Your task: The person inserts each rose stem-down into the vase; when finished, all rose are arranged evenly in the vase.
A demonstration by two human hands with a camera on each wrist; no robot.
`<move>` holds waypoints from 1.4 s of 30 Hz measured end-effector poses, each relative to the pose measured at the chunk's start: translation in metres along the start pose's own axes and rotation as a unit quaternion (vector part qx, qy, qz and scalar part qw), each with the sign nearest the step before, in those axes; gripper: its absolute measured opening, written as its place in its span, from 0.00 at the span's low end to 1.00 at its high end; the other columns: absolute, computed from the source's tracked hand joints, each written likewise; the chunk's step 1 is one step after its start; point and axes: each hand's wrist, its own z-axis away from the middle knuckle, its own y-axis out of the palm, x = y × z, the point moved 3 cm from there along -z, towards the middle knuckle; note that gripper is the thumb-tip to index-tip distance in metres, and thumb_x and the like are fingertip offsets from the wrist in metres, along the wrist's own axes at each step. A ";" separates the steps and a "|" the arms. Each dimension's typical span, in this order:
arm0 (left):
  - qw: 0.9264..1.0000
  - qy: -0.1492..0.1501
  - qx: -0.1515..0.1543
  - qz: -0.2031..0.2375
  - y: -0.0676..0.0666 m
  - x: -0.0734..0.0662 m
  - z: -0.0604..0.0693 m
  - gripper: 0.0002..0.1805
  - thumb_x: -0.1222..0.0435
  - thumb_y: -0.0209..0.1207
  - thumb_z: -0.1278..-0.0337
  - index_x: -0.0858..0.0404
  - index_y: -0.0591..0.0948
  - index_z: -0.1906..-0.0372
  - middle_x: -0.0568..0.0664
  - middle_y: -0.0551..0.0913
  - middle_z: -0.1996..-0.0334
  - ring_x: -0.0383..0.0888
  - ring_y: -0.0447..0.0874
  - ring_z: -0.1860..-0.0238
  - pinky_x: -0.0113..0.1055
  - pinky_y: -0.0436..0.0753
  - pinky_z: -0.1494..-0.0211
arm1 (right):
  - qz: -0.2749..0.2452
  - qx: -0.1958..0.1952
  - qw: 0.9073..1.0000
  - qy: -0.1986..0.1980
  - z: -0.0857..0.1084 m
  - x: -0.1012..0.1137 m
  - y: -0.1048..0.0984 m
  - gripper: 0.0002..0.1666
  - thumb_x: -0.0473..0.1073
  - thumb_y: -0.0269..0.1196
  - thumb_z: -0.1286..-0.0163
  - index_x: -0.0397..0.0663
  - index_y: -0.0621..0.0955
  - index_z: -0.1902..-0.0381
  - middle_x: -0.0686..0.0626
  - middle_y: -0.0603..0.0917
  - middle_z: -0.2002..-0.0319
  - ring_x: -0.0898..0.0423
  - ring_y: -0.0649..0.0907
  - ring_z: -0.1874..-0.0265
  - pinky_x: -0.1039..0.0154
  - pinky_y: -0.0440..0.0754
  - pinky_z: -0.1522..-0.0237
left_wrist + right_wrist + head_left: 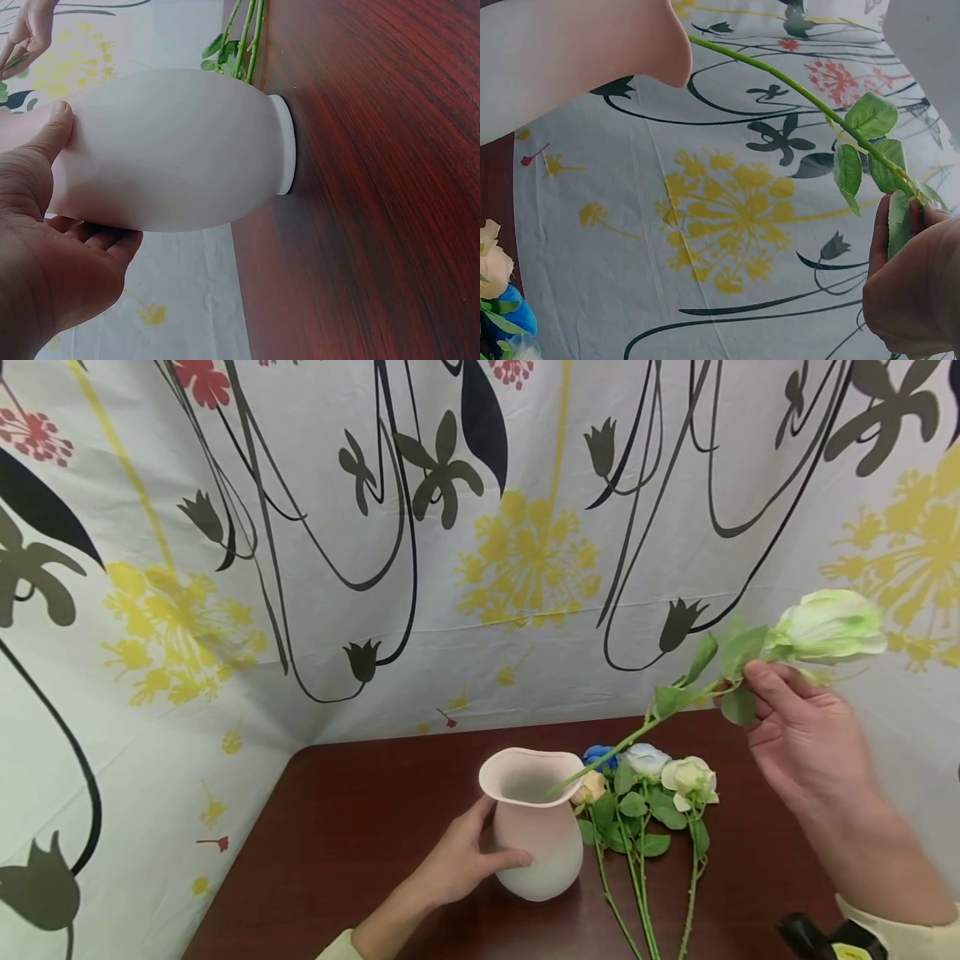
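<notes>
Left hand [468, 860]: its grip is wrapped about a pale pinkish-white, rounded vase [538, 860] with a wavy flared rim, thumb along one side and fingers round the other.
Vase: upright on the dark reddish-brown, wood-grained table [360, 835], its narrow foot resting on the surface.
Right hand [813, 743]: its grip pinches the upper stem of a pale green artificial rose [828, 625] just below the bloom, among the leaves.
Pale green rose: held slanting in the air, bloom up and to the right, the stem's lower end inside the vase's mouth.
Flowers on the table: just right of the vase lie a deep blue bloom [600, 757], a whitish-blue bloom [647, 761], a peach bloom [588, 788] and a cream bloom [690, 779], their green stems pointing toward the person.
Backdrop: white cloth [420, 685] printed with yellow, grey, black and red plant shapes.
</notes>
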 end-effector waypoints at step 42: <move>1.000 0.016 0.000 0.008 0.001 0.003 -0.001 0.47 0.54 0.76 0.38 0.51 0.65 0.18 0.44 0.76 0.29 0.43 0.77 0.32 0.47 0.75 0.28 | 0.513 0.134 0.845 0.064 0.001 -0.080 0.082 0.12 0.39 0.68 0.22 0.36 0.90 0.49 0.54 0.92 0.55 0.57 0.87 0.50 0.66 0.84 0.47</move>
